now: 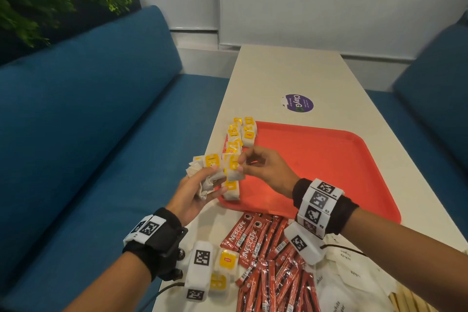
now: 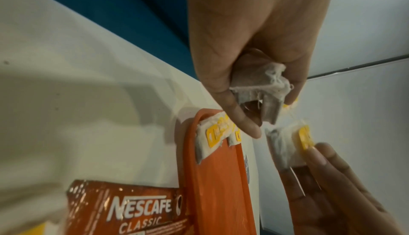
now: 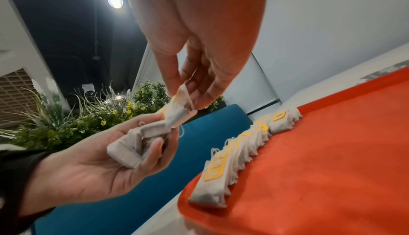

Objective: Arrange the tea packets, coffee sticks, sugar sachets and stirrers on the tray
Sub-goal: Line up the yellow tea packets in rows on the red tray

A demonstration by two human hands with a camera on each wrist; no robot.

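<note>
Gripping a bunch of tea bags (image 1: 202, 175), left hand (image 1: 195, 195); right hand (image 1: 266, 170) fingers (image 1: 244, 158) pinch one

Both forearms reach in from the lower edge of the head view, each wrist wrapped in a black band carrying white marker blocks. The left hand (image 1: 196, 191), at centre frame, lies palm up with its fingers curled round a bunch of tea bags (image 1: 205, 172). The right hand (image 1: 266, 172), just to its right, has its back turned up and wrist bent; its thumb and fingertips (image 3: 200, 102) pinch one tea bag (image 1: 234, 170) at the bunch's edge.
</note>
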